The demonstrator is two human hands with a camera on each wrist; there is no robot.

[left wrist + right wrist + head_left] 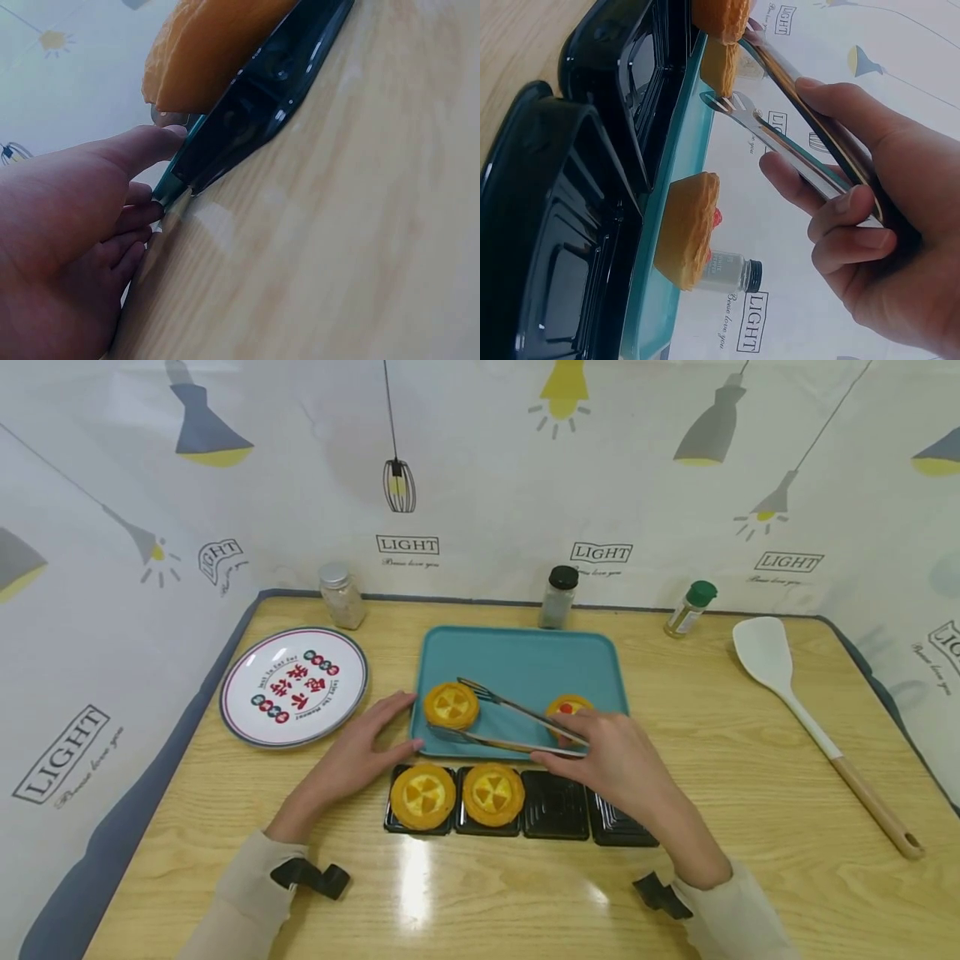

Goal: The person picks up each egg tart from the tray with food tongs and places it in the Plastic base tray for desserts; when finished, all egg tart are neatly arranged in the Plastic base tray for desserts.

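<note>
Head view: right hand (622, 764), right of centre, has its grip pinched round metal tongs (517, 707), tong arms spread; left hand (367, 745), left of centre, has thumb and fingers apart, touching the left edge of the teal tray (525, 652). Tart with wedge topping (452, 706) sits on the tray just left of centre, between the tong tips and well apart from the right grip; whether the tips touch it, can't tell. Red-topped tart (567, 704) lies just beyond the right fingers, partly hidden. Tart should be light, with a crust probably fairly firm but crumbly if squeezed, topping likely softer; best held low on opposite sides of the crust, off the top. Tongs look stiff, springy, maybe slick; mid-arm hold seems right. Two similar tarts (457, 795) sit in black plastic containers (556, 810), bottom centre, on the worktop (525, 902). Left wrist view: hand on the left, thumb and fingertips at the tray's edge; one container with a tart fills upper centre; the tart at the tongs can't be made out. Right wrist view: grip at right, thumb one side of the tongs, curled fingers the other; tart by the tong tips upper centre, beyond the grip; red-topped one below it, left of centre, clear of the tongs.
</note>
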